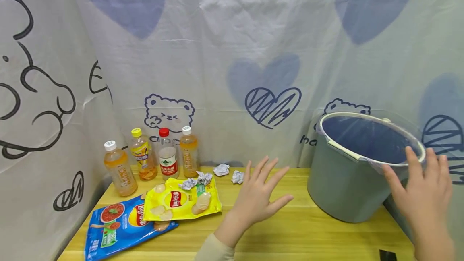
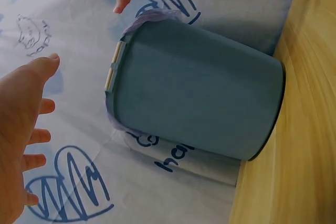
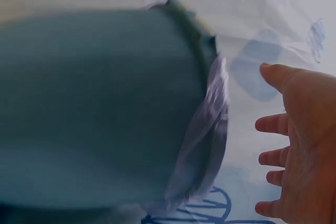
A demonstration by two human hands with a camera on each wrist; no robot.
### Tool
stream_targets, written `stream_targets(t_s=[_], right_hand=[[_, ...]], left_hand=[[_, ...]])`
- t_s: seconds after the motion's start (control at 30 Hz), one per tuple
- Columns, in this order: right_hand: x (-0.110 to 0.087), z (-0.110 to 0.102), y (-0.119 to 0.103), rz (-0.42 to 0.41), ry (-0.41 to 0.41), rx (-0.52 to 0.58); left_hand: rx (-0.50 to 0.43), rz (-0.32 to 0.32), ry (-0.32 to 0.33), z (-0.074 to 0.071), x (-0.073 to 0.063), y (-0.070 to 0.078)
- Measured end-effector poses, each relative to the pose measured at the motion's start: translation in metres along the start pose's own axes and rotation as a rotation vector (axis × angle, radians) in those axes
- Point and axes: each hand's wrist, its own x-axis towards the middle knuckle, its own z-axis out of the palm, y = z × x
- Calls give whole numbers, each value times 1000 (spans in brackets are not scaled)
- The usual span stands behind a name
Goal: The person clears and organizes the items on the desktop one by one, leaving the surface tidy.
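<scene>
A grey-green trash bin with a pale rim and a thin translucent bag folded over it stands on the right of the wooden table. My right hand hovers by the bin's near right rim, fingers spread, holding nothing. In the right wrist view a strip of gap shows between the fingers and the bag's edge. My left hand is raised over the middle of the table, fingers spread and nothing held. The left wrist view shows the bin apart from that hand.
Several bottles, one a red-capped water bottle, line the back left. A yellow chip bag with crumpled paper on it overlaps a blue chip bag. Two more paper balls lie near the curtain. A black patch shows at the front right.
</scene>
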Motion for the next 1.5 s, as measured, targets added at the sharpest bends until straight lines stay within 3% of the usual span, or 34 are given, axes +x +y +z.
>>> stream_targets(t_s=[0.27, 0.6, 0.87, 1.03, 1.27, 1.5], right_hand=[[26, -1, 29, -26, -95, -78], [58, 2, 57, -97, -165, -7], [74, 6, 74, -90, -275, 2], [76, 8, 88, -95, -296, 17], [80, 11, 95, -115, -335, 104], [86, 13, 96, -130, -394, 138]], left_hand=[[88, 69, -54, 5, 25, 1], [104, 81, -187, 19, 68, 9], [102, -17, -355, 32, 110, 18], [37, -92, -438, 43, 133, 26], [-24, -200, -455, 56, 160, 38], [-66, -298, -479, 66, 178, 46]])
